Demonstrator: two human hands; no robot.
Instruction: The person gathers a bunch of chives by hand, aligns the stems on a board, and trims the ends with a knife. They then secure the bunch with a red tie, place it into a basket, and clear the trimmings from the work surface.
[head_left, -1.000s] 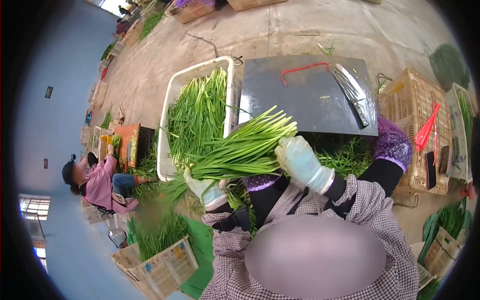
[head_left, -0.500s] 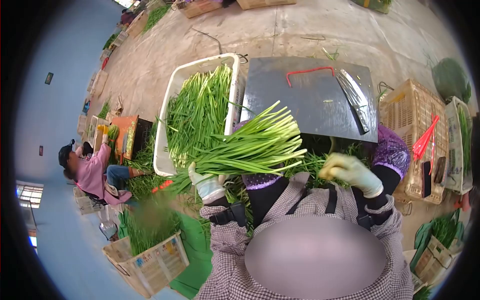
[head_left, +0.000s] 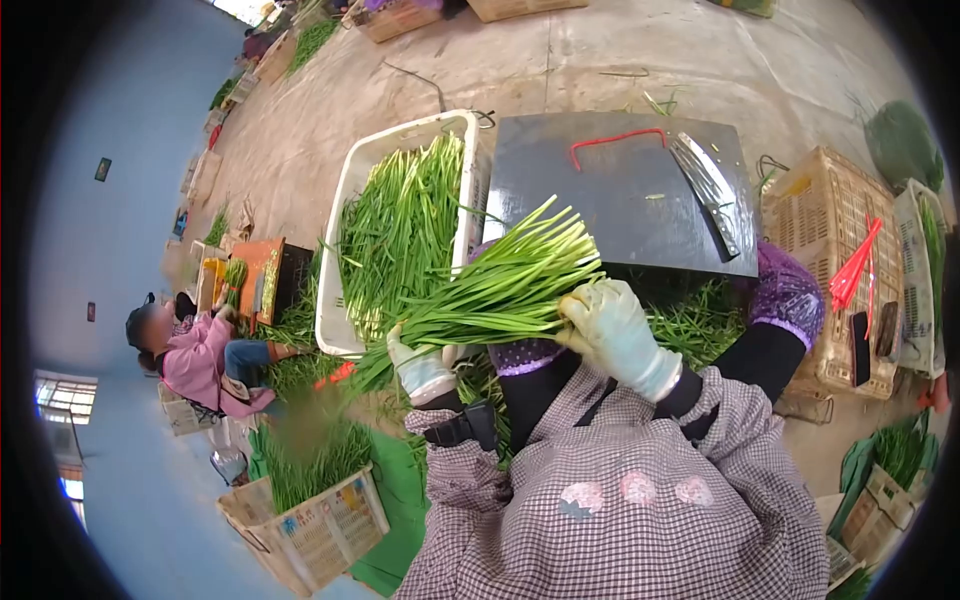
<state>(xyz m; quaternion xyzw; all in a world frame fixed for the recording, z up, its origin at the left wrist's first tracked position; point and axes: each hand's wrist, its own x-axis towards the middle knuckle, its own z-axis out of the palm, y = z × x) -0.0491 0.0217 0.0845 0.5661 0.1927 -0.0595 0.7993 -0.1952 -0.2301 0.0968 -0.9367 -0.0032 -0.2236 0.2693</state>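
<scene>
Head view shows a dark cutting board (head_left: 610, 200) at 12 o'clock, its near edge just above the gloved hands; most of its surface lies bare, with a cleaver (head_left: 705, 190) slanting along its right side and a red band (head_left: 612, 140) near its far edge. Open concrete floor stretches beyond the board.

A white crate (head_left: 345, 215) at 11 o'clock, touching the board's left edge, is filled with loose green chives. A tan basket (head_left: 830, 250) at 2 o'clock holds red strips. At 7 o'clock a cardboard box (head_left: 320, 525) carries more greens. Another person (head_left: 195, 355) sits at 9 o'clock.

The left hand (head_left: 422, 370) is closed around the cut end of the chive bundle (head_left: 500, 290), which fans up toward 1 o'clock over the lap. The right hand (head_left: 615, 330), fingers curled, presses against the bundle's leafy end from the right.
</scene>
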